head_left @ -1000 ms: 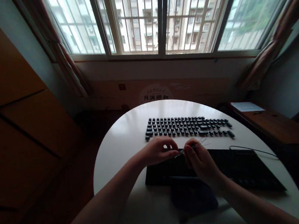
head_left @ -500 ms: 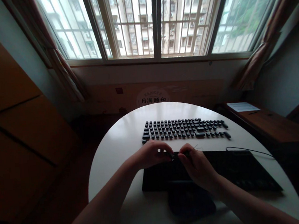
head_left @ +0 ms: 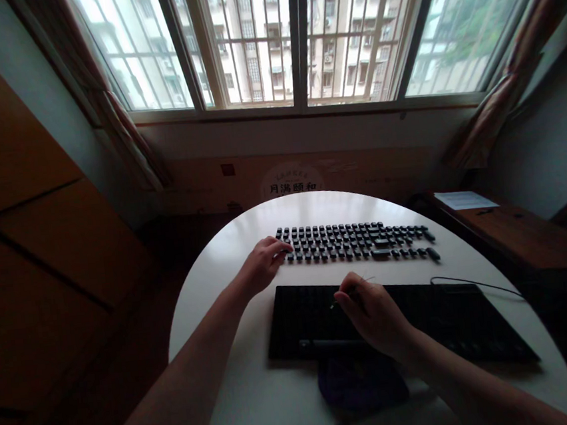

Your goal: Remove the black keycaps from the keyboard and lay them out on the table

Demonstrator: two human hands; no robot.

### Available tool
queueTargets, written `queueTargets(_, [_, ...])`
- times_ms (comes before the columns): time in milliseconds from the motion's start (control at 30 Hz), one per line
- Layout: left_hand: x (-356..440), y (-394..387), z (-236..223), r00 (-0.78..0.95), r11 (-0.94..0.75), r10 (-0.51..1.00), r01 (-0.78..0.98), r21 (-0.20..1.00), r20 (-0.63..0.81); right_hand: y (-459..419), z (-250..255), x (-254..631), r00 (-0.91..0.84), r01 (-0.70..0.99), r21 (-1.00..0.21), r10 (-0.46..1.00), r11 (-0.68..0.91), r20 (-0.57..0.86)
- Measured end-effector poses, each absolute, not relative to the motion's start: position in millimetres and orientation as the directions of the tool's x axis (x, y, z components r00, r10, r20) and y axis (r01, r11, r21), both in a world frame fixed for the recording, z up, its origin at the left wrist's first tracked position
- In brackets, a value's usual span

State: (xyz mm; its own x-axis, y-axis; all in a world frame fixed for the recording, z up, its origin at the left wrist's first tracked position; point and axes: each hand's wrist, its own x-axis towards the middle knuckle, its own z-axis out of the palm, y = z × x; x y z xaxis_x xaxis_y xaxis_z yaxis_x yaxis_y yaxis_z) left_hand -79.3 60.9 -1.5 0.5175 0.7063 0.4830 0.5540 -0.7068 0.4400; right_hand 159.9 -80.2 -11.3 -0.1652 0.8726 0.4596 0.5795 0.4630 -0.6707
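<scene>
Loose black keycaps lie in keyboard-like rows on the white round table. At the left end of those rows, my left hand pinches a keycap between thumb and fingers, down at table height. My right hand is closed round a slim keycap puller; one tip shows below the fingers and thin wires stick out behind them, the rest hidden by the palm. Beneath that hand lies the black keyboard, its surface too dark to make out in detail.
A dark purple pouch-like thing lies at the keyboard's near edge. The keyboard's cable runs off to the right. Beyond the table stand a wooden desk with a paper on it and a barred window.
My left hand has moved from beside my right hand, over the keyboard, forward and left to the keycap rows. My right hand stays over the keyboard with the puller.
</scene>
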Motion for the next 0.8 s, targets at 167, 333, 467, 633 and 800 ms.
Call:
queueTargets(167, [-79.6, 64.0, -9.1, 0.629, -0.733, 0.679, 0.61, 0.301, 0.379, -80.1, -13.1, 159.9, -0.192, 0.57, -0.678, 0.878, 0.463, 0.439])
queueTargets(333, [-78.8, 66.8, -12.0, 0.641, -0.703, 0.704, 0.69, 0.171, 0.306, -80.5, -13.5, 158.7, -0.208, 0.558, -0.685, 0.878, 0.468, 0.431])
queueTargets(467, [-78.2, 68.2, -14.8, 0.645, -0.69, 0.709, 0.718, 0.093, 0.286, -81.7, -12.6, 159.2, -0.216, 0.548, -0.682, 0.87, 0.483, 0.443])
queueTargets(633, [-78.3, 69.5, -17.3, 0.642, -0.682, 0.715, 0.728, 0.074, 0.276, -82.9, -11.4, 159.0, -0.223, 0.534, -0.694, 0.872, 0.483, 0.435])
queueTargets(800, [-78.0, 70.4, -17.5, 0.645, -0.681, 0.714, 0.73, 0.058, 0.272, -82.1, -12.1, 159.3, -0.218, 0.545, -0.674, 0.86, 0.499, 0.461])
